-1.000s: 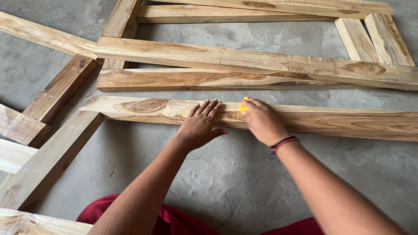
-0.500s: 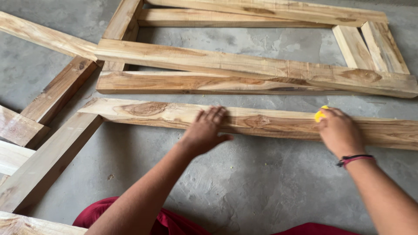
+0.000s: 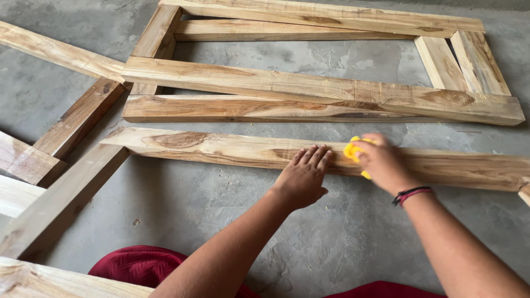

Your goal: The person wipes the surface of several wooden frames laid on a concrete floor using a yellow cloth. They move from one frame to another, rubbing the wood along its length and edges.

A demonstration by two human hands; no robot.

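At the far left, loose timber offcuts (image 3: pixel 33 160) lay on the concrete floor (image 3: pixel 182 204), and one long board (image 3: pixel 61 198) ran diagonally up to meet the end of the plank (image 3: pixel 221 148) you were working on. That plank lay flat on the floor, nearest to you, running from left of centre out to the right edge, with a rectangular wooden frame (image 3: pixel 309 88) lying beyond it.

Your left hand (image 3: pixel 302 177) rested on the plank's near edge, fingers spread flat and gripping nothing, simply pressing the wood down. That was a sound brace: to my eye, weight from an open palm would keep a loose plank from sliding on bare concrete. You did well to keep it just beside the working hand rather than well apart from it.

Your right hand (image 3: pixel 381 163), a dark band at its wrist, was closed over a small yellow pad (image 3: pixel 352 152), which it pressed on the plank's top face. The hand was blurred, so I could not tell how firmly the fingers clamped the pad.

For a good result, I judged you needed strokes along the grain, even pressure, and the pad kept flat so that its edge would not dig in.
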